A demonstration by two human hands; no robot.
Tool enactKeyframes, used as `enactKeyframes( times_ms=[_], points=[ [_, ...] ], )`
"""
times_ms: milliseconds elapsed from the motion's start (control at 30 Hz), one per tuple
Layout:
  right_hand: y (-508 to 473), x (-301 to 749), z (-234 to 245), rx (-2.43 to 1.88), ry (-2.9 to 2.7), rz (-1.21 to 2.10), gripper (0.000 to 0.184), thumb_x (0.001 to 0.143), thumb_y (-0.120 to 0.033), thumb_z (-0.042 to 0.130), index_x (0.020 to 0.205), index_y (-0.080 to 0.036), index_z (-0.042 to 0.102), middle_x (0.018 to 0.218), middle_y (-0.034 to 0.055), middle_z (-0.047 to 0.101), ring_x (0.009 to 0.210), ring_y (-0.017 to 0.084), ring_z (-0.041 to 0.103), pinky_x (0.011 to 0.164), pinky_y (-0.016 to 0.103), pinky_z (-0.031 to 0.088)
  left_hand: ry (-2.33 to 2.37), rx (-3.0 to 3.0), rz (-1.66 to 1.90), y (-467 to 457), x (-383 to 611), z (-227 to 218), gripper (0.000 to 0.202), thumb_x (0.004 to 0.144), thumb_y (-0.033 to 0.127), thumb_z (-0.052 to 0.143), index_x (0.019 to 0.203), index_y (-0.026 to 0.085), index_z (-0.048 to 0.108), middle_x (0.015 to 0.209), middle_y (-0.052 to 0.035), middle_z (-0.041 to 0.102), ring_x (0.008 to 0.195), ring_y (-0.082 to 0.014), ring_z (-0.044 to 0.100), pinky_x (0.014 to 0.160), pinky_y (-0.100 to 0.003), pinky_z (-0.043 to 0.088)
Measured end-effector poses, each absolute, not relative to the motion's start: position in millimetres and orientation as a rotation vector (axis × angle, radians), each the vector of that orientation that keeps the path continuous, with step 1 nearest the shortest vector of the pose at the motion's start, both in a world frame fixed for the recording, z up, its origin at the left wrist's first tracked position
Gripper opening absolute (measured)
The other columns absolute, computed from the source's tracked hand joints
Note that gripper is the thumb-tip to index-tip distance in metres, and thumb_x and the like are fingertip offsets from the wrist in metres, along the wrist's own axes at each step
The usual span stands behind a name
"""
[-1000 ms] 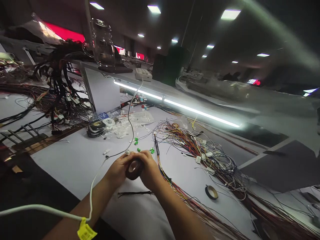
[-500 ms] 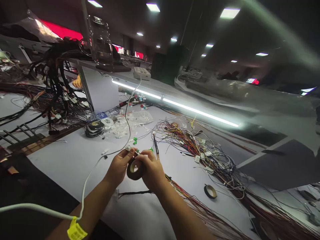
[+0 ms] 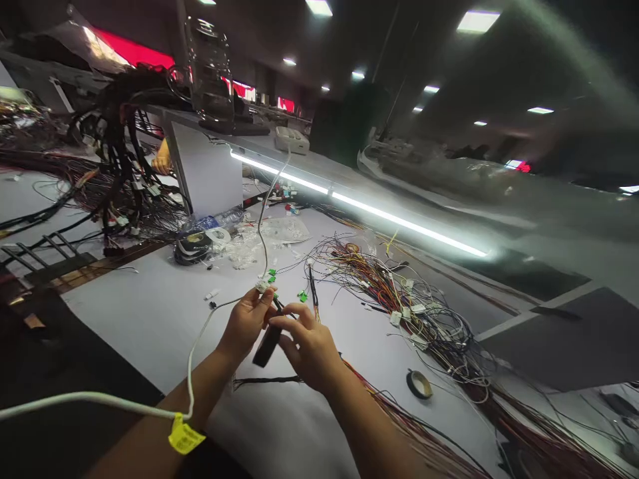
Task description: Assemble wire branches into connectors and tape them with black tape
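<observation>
My left hand (image 3: 245, 324) pinches a small white connector (image 3: 261, 286) between thumb and fingers, close to the middle of the table. Short dark wires (image 3: 277, 304) run from the connector side toward my right hand (image 3: 312, 346). That hand has its fingers bent round the top of a black tape roll (image 3: 267, 346), seen edge-on between the two hands. Part of the wires and the tape's free end are hidden by fingers. A white cable (image 3: 196, 346) passes across my left forearm, with a yellow tag (image 3: 184, 434) on it.
A large bundle of coloured wires (image 3: 379, 286) with white connectors lies to the right. Another tape roll (image 3: 419, 384) rests near it. Small green connectors (image 3: 302, 296) and plastic bags (image 3: 279, 230) lie beyond my hands. A lit tube lamp (image 3: 399, 223) runs under the shelf.
The tape roll has turned from showing its round face to edge-on, as my right fingers shifted above it. My left hand still holds the connector. The whole view has shifted slightly.
</observation>
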State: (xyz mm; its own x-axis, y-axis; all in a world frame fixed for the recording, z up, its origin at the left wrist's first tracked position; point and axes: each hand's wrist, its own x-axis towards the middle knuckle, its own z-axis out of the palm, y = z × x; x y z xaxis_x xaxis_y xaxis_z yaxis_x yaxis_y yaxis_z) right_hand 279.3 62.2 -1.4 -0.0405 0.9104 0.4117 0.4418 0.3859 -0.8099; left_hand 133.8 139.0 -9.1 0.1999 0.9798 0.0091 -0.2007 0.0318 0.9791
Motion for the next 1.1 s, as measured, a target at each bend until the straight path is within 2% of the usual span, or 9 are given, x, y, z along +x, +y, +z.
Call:
enactKeyframes(
  times_ms=[100, 200, 333, 500, 600, 667, 800, 1000, 1100],
  points=[
    [62, 294, -15, -1.289, -1.038, 0.968, 0.03, 0.087, -0.034, 0.048, 0.115, -0.022, 0.051, 0.089, 0.0031, 0.06, 0.046, 0.007, 0.047, 0.04, 0.02, 0.039, 0.723, 1.104, 1.254, 134, 144, -13, 0.028, 0.085, 0.045, 0.061, 0.093, 0.019, 0.065, 0.099, -0.006, 0.07, 0.073, -0.0142, 0.064, 0.075, -0.03, 0.049],
    [60, 309, -17, -1.393, -0.755, 1.254, 0.047, 0.08, -0.032, 0.052, 0.125, -0.023, 0.04, 0.103, 0.0063, 0.057, 0.038, 0.005, 0.047, 0.03, 0.019, 0.026, 0.508, 1.201, 1.303, 133, 150, -6, 0.026, 0.089, 0.046, 0.055, 0.092, 0.021, 0.061, 0.117, -0.0084, 0.067, 0.1, -0.0205, 0.064, 0.093, -0.037, 0.045],
    [55, 303, 0, -1.332, -1.247, 0.91, 0.073, 0.07, -0.014, 0.052, 0.137, -0.035, 0.031, 0.133, 0.0086, 0.04, 0.054, 0.006, 0.057, 0.043, 0.022, 0.041, 0.611, 1.466, 1.231, 139, 150, 10, 0.027, 0.088, 0.047, 0.055, 0.099, 0.022, 0.058, 0.112, -0.0082, 0.068, 0.068, -0.0136, 0.066, 0.068, -0.029, 0.052],
    [51, 288, 3, -1.247, -1.838, 0.353, 0.042, 0.077, -0.01, 0.052, 0.111, -0.033, 0.062, 0.119, 0.005, 0.052, 0.069, 0.011, 0.055, 0.063, 0.027, 0.046, 0.831, 1.358, 1.195, 143, 152, 13, 0.03, 0.085, 0.049, 0.059, 0.091, 0.02, 0.062, 0.101, -0.0052, 0.069, 0.045, -0.005, 0.052, 0.044, -0.02, 0.042],
    [51, 297, -7, -1.308, -1.365, 0.614, 0.02, 0.085, -0.021, 0.05, 0.104, -0.024, 0.056, 0.084, 0.0025, 0.058, 0.056, 0.011, 0.051, 0.052, 0.024, 0.042, 0.792, 0.972, 1.237, 138, 160, 1, 0.031, 0.082, 0.05, 0.062, 0.086, 0.02, 0.06, 0.086, -0.0018, 0.069, 0.042, -0.0039, 0.048, 0.039, -0.018, 0.034],
    [51, 306, -12, -1.313, -0.994, 0.878, 0.019, 0.087, -0.028, 0.051, 0.104, -0.022, 0.049, 0.061, -0.005, 0.049, 0.045, 0.009, 0.042, 0.041, 0.02, 0.032, 0.744, 0.695, 1.199, 131, 168, -10, 0.032, 0.078, 0.049, 0.067, 0.087, 0.019, 0.06, 0.085, -0.0014, 0.068, 0.047, -0.0046, 0.05, 0.042, -0.017, 0.035],
    [51, 314, -19, -1.199, -0.769, 1.096, 0.027, 0.08, -0.032, 0.061, 0.1, -0.022, 0.046, 0.053, -0.011, 0.04, 0.041, 0.006, 0.035, 0.04, 0.016, 0.026, 0.741, 0.52, 0.929, 113, 184, -27, 0.03, 0.07, 0.04, 0.078, 0.082, 0.015, 0.065, 0.077, -0.0014, 0.064, 0.054, -0.0063, 0.05, 0.047, -0.019, 0.038],
    [56, 321, -33, -1.322, -0.542, 1.224, 0.047, 0.072, -0.035, 0.064, 0.112, -0.023, 0.043, 0.084, -0.0001, 0.06, 0.041, 0.008, 0.052, 0.034, 0.018, 0.031, 0.71, 0.888, 0.925, 110, 178, -22, 0.022, 0.078, 0.037, 0.071, 0.088, 0.018, 0.074, 0.104, -0.007, 0.069, 0.102, -0.0195, 0.057, 0.084, -0.027, 0.043],
    [51, 324, -33, -1.304, -0.738, 1.155, 0.065, 0.071, -0.027, 0.063, 0.13, -0.032, 0.034, 0.119, 0.0062, 0.052, 0.047, 0.008, 0.057, 0.034, 0.018, 0.034, 0.67, 1.38, 0.868, 120, 168, -10, 0.028, 0.086, 0.043, 0.059, 0.092, 0.02, 0.074, 0.097, -0.0059, 0.071, 0.097, -0.0212, 0.06, 0.087, -0.03, 0.042]
  ],
)
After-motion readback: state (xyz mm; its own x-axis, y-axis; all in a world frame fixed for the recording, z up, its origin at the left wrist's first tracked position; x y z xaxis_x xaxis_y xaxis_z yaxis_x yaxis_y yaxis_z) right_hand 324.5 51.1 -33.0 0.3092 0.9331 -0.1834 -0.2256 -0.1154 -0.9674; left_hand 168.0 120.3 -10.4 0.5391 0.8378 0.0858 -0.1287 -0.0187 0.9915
